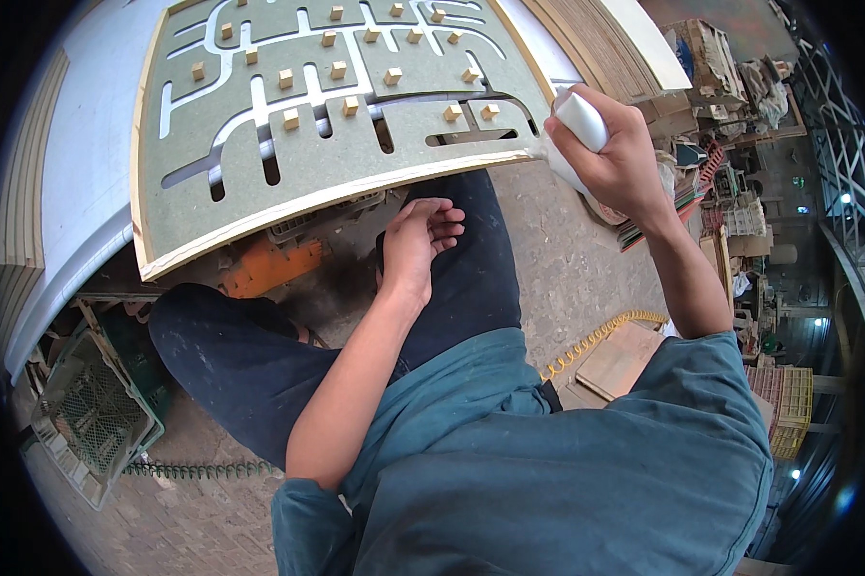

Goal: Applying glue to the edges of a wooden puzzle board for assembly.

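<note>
My right hand (pixel 610 154) grips a white squeeze bottle (pixel 583 119) at the near right corner of a grey-green board (pixel 197 144). The bottle's lower end is tilted toward the board's pale wooden frame (pixel 356 190). A whitish line runs along the near strip of that frame. The board has branching cut-out slots, and several small wooden blocks (pixel 351 106) stand on it. My left hand (pixel 423 245) hovers over my lap, just short of the frame's near edge. Its fingers are loosely bent and a little apart, with nothing visible in them.
The board lies on a white surface (pixel 77 144). Stacked wooden panels (pixel 586 43) sit at the far right. Below left is a green plastic crate (pixel 96 403) beside a coiled green hose (pixel 202 470). A coiled yellow hose (pixel 596 336) and a flat wooden piece (pixel 622 360) lie at right.
</note>
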Demonstrator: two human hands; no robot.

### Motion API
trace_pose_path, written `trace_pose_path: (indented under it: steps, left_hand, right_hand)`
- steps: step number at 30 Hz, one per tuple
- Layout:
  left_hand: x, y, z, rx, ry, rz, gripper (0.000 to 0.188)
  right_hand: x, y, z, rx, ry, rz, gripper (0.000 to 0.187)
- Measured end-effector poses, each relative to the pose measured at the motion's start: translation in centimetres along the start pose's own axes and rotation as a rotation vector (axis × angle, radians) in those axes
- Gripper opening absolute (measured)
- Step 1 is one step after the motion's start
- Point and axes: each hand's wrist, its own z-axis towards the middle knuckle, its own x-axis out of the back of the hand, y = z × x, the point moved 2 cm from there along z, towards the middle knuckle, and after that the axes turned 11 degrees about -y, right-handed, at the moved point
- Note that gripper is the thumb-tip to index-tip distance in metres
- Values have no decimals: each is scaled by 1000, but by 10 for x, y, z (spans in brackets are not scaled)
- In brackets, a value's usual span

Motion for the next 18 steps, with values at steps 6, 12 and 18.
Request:
trace_pose_path:
  steps: [6,12,18]
  left_hand:
    - [0,-2,0,-4,-5,5,22]
    - [0,-1,0,4,10,15,22]
    - [1,-3,1,19,12,6,22]
  right_hand:
    - [2,7,-3,-19,-9,-7,18]
    - [2,10,-7,-63,4,-3,19]
    - [5,17,-8,-90,12,7,20]
